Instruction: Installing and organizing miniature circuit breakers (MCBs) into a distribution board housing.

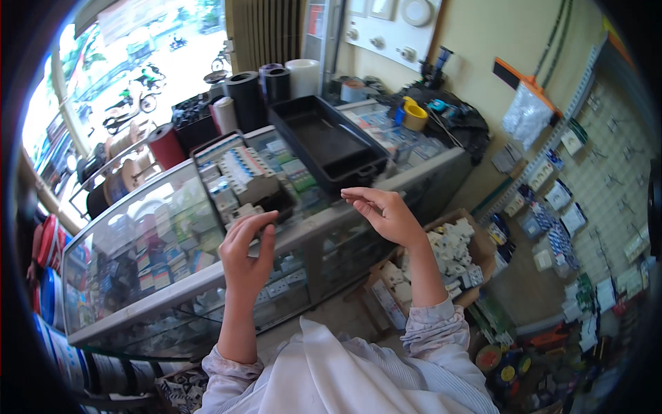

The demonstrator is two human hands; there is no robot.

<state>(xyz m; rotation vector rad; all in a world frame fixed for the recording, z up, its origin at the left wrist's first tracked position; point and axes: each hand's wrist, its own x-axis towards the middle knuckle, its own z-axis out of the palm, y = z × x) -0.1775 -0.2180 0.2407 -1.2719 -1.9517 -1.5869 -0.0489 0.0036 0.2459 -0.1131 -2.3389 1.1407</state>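
Observation:
Both my hands are raised in front of me over the near edge of a glass display counter (131, 312). My left hand (247, 250) has its fingers extended and thumb apart, near a tray of small white boxed parts (243, 165) on the counter top. Nothing shows in its grasp. My right hand (387, 214) is held palm-in with its fingers stretched toward the left, just in front of a black plastic tray (331, 138). That tray lies slanted on the glass and looks bare inside. A gap separates the two hands.
Rolls of dark and white sheeting (243, 93) stand at the counter's back. A yellow tape roll (414, 116) sits on black plastic at the right end. Cardboard boxes of white fittings (458, 248) are beside my right arm. Packaged goods hang on a mesh wall (593, 200).

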